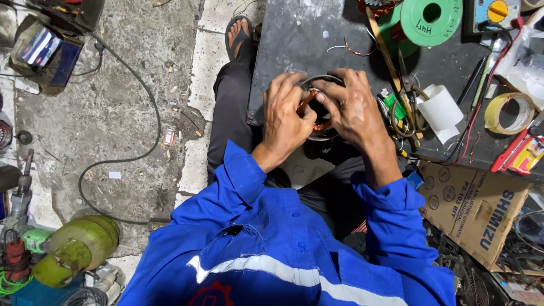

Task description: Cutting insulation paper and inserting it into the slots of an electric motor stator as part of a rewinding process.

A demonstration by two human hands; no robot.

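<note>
The round metal motor stator (pixel 321 107) sits at the near edge of the dark table (pixel 294 39), directly between both hands, its bore facing up toward the camera. The left hand (pixel 286 116) closes its grip on the ring's left rim. The right hand (pixel 351 107) holds the right rim, its fingers (pixel 323 93) pressing on the copper winding (pixel 306 105) inside. Both hands are equally near.
</note>
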